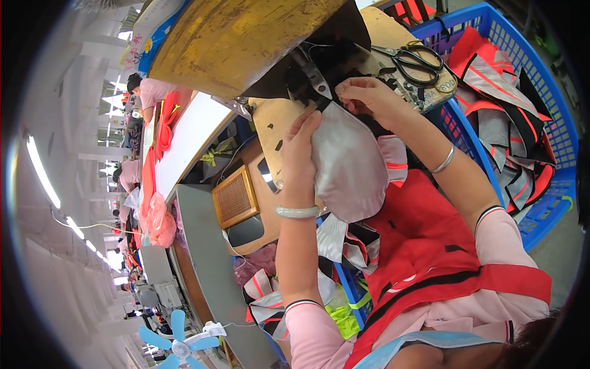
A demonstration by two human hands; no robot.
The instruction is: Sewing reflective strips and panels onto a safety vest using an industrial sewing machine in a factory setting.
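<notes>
so both hands are on a pale grey fabric piece [347,163] held up at the sewing machine [319,74] at the far edge of the tabletop [276,123]. left hand [302,144] is curled around the piece's left edge, thumb underneath as far as i can tell, and the right hand [365,95] is pinching its top corner right by the presser foot. the fabric hangs down toward the person's lap over a red garment [424,234]. biggest worry imo: those right fingertips sit very near the needle area, so if the machine runs while they're pinched in there, that's a poke. also the piece is only held at two spots, so it could bunch or feed in crooked and the seam would wander. black scissors [415,61] rest on the machine bed to the right, near enough to get knocked by the wrist. blue crate [553,123] on the right is full of red, grey and black cut pieces. the needle itself is hidden behind the hand and dark metal, and the fisheye bends everything, so the exact contact point is hard to make out.
</notes>
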